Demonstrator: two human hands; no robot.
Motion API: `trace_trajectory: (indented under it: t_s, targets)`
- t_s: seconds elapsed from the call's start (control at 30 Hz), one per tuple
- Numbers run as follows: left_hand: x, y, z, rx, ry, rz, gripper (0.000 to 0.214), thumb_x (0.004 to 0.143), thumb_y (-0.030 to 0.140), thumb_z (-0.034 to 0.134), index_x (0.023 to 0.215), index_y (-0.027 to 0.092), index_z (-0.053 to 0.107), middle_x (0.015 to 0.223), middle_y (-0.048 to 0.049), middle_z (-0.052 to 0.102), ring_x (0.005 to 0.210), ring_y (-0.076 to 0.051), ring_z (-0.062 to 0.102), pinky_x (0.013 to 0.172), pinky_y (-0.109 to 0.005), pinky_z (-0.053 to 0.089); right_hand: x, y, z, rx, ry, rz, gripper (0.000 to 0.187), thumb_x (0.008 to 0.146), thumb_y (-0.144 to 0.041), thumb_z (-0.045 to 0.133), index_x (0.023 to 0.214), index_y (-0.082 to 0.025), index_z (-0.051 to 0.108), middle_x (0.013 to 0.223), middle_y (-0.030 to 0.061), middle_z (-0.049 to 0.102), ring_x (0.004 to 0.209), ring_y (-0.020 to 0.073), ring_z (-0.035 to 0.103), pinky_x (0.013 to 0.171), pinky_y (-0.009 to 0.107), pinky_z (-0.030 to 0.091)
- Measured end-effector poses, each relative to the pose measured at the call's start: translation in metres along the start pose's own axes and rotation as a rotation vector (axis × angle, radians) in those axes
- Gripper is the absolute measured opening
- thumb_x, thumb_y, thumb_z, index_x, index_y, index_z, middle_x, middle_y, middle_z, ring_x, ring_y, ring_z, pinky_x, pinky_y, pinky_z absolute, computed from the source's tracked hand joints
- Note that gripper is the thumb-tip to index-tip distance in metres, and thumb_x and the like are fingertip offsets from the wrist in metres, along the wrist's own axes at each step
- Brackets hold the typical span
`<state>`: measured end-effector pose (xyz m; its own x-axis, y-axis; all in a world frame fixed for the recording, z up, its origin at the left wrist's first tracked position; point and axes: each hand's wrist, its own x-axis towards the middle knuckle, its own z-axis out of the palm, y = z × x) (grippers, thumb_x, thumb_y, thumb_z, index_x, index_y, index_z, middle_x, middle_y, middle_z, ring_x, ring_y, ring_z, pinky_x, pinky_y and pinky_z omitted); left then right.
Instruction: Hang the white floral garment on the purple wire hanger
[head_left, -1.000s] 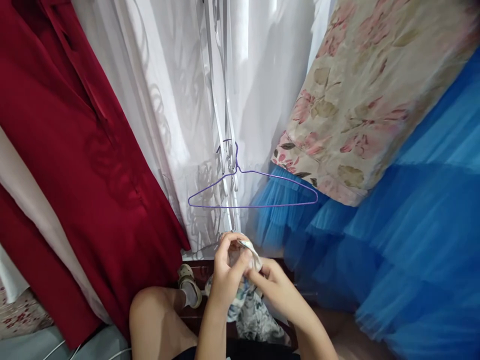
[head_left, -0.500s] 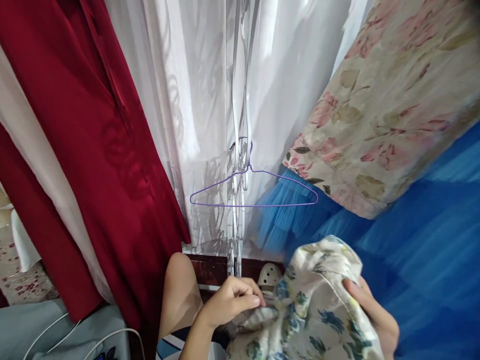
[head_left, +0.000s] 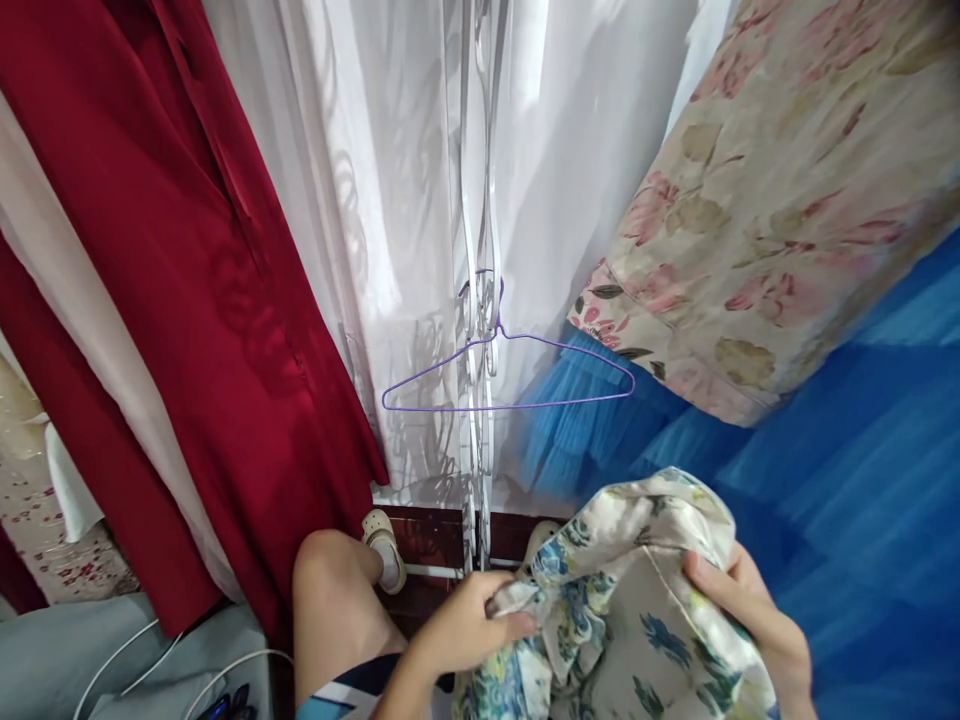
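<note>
A white garment with blue, green and yellow flowers is bunched up low in the view, its lower part cut off by the frame edge. My left hand pinches its left edge between thumb and fingers. On the other side my right hand grips the right edge, thumb on top and the fingers behind the cloth. Beyond both hands, a purple wire hanger hangs bare from a white metal stand.
A red dress and a white curtain hang at left and centre. To the right are a pink-flowered garment and blue tulle. A cream clog is on a foot below. White cables lie over a grey surface.
My left hand has closed on the garment's left edge. The cloth now spreads wider between both hands. My left knee has shifted left, and the clogged foot now shows beside the stand.
</note>
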<state>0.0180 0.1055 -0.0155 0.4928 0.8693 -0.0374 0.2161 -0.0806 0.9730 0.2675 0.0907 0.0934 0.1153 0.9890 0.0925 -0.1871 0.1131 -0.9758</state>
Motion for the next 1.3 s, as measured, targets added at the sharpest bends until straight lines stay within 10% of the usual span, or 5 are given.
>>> trace_trajectory:
  t_s: [0.13, 0.27, 0.47, 1.07, 1.3]
  targets:
    - [0.001, 0.004, -0.087, 0.286, -0.119, -0.019, 0.038, 0.071, 0.047, 0.076, 0.086, 0.012, 0.069, 0.075, 0.0009, 0.061, 0.067, -0.012, 0.051, 0.061, -0.021, 0.04, 0.039, -0.03, -0.014, -0.323, -0.086, -0.034, 0.026, 0.058, -0.024, 0.082, 0.08, -0.02, 0.069, 0.067, 0.0034, 0.071, 0.056, 0.0227, 0.065, 0.048, 0.027, 0.051]
    - [0.005, 0.04, -0.175, 0.562, 0.028, 0.192, 0.033, 0.083, 0.046, 0.065, 0.076, 0.014, 0.069, 0.076, -0.0021, 0.064, 0.075, -0.017, 0.058, 0.073, -0.025, 0.046, 0.101, -0.051, 0.0, -0.671, -0.299, -0.294, 0.021, 0.068, -0.018, 0.067, 0.089, -0.017, 0.069, 0.064, 0.0008, 0.065, 0.056, 0.0172, 0.06, 0.05, 0.024, 0.045]
    - [0.013, 0.098, -0.243, 0.804, 0.3, 0.39, 0.023, 0.09, 0.035, 0.058, 0.089, 0.018, 0.073, 0.112, -0.009, 0.065, 0.105, -0.023, 0.061, 0.095, -0.034, 0.047, 0.167, -0.026, 0.036, -0.919, -0.341, -0.516, 0.061, 0.068, -0.014, 0.051, 0.127, -0.013, 0.065, 0.095, 0.0088, 0.077, 0.082, 0.0259, 0.07, 0.072, 0.031, 0.052]
    - [-0.034, 0.176, -0.244, 1.134, 0.518, 0.426, 0.017, 0.086, 0.03, 0.059, 0.077, 0.021, 0.07, 0.123, -0.0059, 0.065, 0.116, -0.027, 0.059, 0.096, -0.035, 0.048, 0.129, -0.025, 0.083, -1.385, -0.212, -0.495, 0.021, 0.079, -0.021, 0.052, 0.077, -0.02, 0.073, 0.08, 0.0122, 0.075, 0.079, 0.0265, 0.069, 0.059, 0.028, 0.033]
    - [0.014, 0.199, -0.197, 1.086, 0.409, 0.621, 0.014, 0.087, 0.027, 0.059, 0.077, 0.018, 0.056, 0.125, -0.0075, 0.059, 0.112, -0.023, 0.058, 0.096, -0.033, 0.045, 0.102, -0.024, 0.092, -1.476, -0.221, -0.537, 0.018, 0.075, -0.015, 0.052, 0.072, -0.019, 0.069, 0.075, 0.0113, 0.073, 0.074, 0.0253, 0.068, 0.058, 0.028, 0.03]
